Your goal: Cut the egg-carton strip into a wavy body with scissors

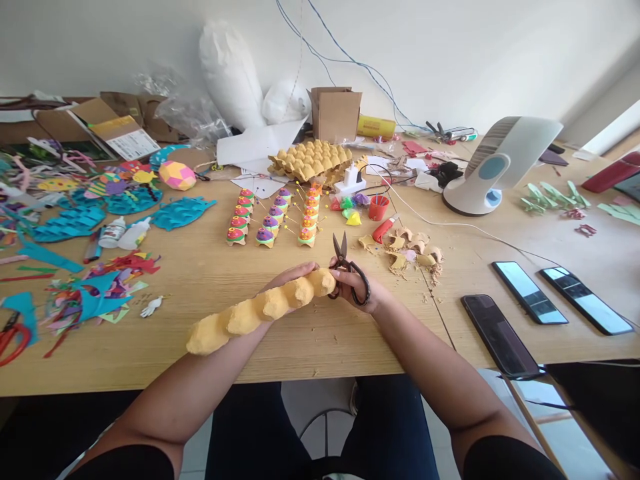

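Observation:
A strip of yellow egg carton point(249, 319), several bumps long, slants across in front of me over the table. My left hand point(295, 272) is closed on it from behind, with most of its fingers hidden by the strip. At the strip's right end, my right hand point(356, 285) has its fingers around a pair of black-handled scissors point(341, 248). The blades point away from me and stand slightly apart. My right fingertips reach the end bump of the strip. Beyond my hands stand three painted egg-carton caterpillars point(270, 223) with yellow-tipped feelers.
Carton scraps point(407, 250) and a red cup point(379, 207) lie right of centre. An egg tray point(315, 159) and a cardboard box point(336, 115) stand behind. Phones point(500, 333) and a white fan point(495, 167) are on the right, paper scraps point(90, 297) and red scissors point(14, 337) on the left.

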{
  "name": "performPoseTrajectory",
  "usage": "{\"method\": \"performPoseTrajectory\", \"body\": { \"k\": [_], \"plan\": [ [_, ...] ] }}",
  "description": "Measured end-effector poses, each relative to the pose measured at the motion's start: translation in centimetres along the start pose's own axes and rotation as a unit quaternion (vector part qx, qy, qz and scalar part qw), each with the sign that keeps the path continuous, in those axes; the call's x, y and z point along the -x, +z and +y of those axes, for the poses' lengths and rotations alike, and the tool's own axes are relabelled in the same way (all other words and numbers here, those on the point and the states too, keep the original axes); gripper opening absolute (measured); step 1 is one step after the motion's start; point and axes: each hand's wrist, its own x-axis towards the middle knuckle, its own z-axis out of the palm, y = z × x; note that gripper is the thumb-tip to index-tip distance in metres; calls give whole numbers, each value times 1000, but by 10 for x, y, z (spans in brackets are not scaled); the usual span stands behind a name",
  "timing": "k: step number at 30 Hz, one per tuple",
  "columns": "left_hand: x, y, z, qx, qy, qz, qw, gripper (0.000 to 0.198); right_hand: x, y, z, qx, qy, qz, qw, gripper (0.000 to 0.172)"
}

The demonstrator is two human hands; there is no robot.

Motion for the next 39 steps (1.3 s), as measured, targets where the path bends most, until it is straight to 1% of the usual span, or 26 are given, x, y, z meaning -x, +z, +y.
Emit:
{"method": "performPoseTrajectory", "body": {
  "k": [2, 3, 4, 6, 9, 11, 13, 15, 18, 20, 21, 22, 24, 26, 29, 33, 36, 39],
  "plan": [
    [-4, -4, -1, 80, -51, 25, 995, 15, 0, 1, -1, -47, -7, 6, 999, 50],
    [-5, -6, -2, 111, -59, 35, 991, 14, 0, 2, -3, -65, -17, 13, 998, 50],
    [-5, -6, -2, 129, -49, 40, 990, 17, 1, 3, -5, -80, -32, 20, 996, 50],
    [-5, -5, -2, 140, -9, 29, 990, 24, 2, 4, -9, -98, -66, 29, 993, 49],
    [-3, -2, -5, 139, 29, -4, 990, 34, 4, 7, -12, -111, -111, 28, 987, 44],
    [-2, -2, -8, 133, 37, -26, 990, 40, 5, 8, -13, -127, -126, 18, 984, 39],
    [-2, -5, -11, 119, 39, -38, 991, 43, 6, 8, -14, -157, -137, 9, 978, 35],
    [-2, -8, -14, 100, 37, -27, 994, 39, 5, 7, -16, -191, -144, 16, 971, 31],
    [-3, -7, -18, 72, 18, 15, 997, 35, 3, 4, -19, -219, -156, 50, 962, 26],
    [-2, -1, -17, 56, 1, 10, 998, 33, 1, 2, -19, -219, -166, 73, 959, 26],
    [-2, 3, -16, 47, 2, -9, 999, 34, 0, 2, -18, -214, -169, 82, 959, 26],
    [-1, 6, -15, 45, 14, -22, 999, 35, 0, 3, -17, -206, -168, 87, 960, 28],
    [0, 11, -12, 51, 40, -30, 997, 36, 0, 5, -14, -177, -160, 92, 967, 31],
    [1, 13, -10, 70, 65, -22, 995, 37, 0, 7, -12, -136, -157, 86, 974, 35],
    [0, 12, -9, 103, 96, -8, 990, 42, 0, 7, -9, -79, -174, 77, 979, 42],
    [1, 11, -10, 129, 136, 17, 982, 48, -4, 2, -6, -12, -180, 97, 979, 46],
    [2, 10, -8, 132, 142, 42, 980, 48, -7, -3, -6, 69, -205, 141, 966, 43],
    [2, 9, -1, 151, 144, 64, 976, 45, -8, -8, -8, 199, -233, 190, 933, 38]
  ]
}}
